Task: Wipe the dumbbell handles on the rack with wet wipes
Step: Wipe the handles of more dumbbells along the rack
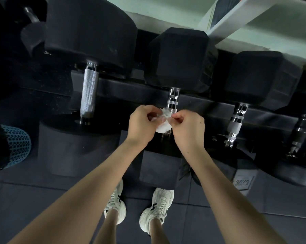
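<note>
Left hand (142,120) and right hand (187,125): both pinch a crumpled white wet wipe (163,123) just in front of the middle dumbbell's chrome handle (173,101). Rack (131,92): black, bearing hex dumbbells; knurled handle (88,92) toward its left end, another handle (236,124) toward its right. White sneakers (155,208) on dark floor mats (42,199).
</note>
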The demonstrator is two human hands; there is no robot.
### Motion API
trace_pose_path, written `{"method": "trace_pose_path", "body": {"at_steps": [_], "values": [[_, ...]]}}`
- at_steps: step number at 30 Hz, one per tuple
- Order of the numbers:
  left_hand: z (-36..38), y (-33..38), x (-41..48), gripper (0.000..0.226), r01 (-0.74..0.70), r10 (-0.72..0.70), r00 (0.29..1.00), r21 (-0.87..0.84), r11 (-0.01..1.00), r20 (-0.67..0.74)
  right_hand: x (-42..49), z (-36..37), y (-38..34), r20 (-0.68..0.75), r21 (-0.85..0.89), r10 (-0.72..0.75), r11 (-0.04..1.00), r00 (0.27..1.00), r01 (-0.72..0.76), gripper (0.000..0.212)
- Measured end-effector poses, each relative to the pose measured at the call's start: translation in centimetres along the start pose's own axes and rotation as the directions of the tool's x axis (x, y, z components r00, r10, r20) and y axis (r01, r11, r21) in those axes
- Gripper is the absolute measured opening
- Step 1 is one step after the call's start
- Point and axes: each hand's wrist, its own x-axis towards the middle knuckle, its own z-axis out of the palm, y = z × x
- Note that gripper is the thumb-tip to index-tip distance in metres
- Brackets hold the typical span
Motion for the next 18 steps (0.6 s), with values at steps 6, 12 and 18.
{"method": "trace_pose_path", "body": {"at_steps": [6, 12, 18], "values": [[0.4, -0.2, 0.3, 0.028, 0.173, -0.078, 0.961, 0.359, 0.917, -0.264, 0.9, 2.2, -0.3, -0.025, 0.073, 0.134, 0.989, 0.991, -0.132, 0.013], [1.6, 0.1, -0.3, 0.039, 0.276, -0.246, 0.956, -0.205, 0.939, 0.158, 0.3, 1.4, 0.3, -0.026, 0.189, 0.172, 0.968, 0.985, -0.164, 0.013], [2.6, -0.1, 1.6, 0.043, 0.496, -0.437, 0.868, -0.398, 0.771, 0.236, 1.1, 2.4, 1.4, -0.044, 0.411, 0.356, 0.858, 0.934, -0.308, 0.024]]}}
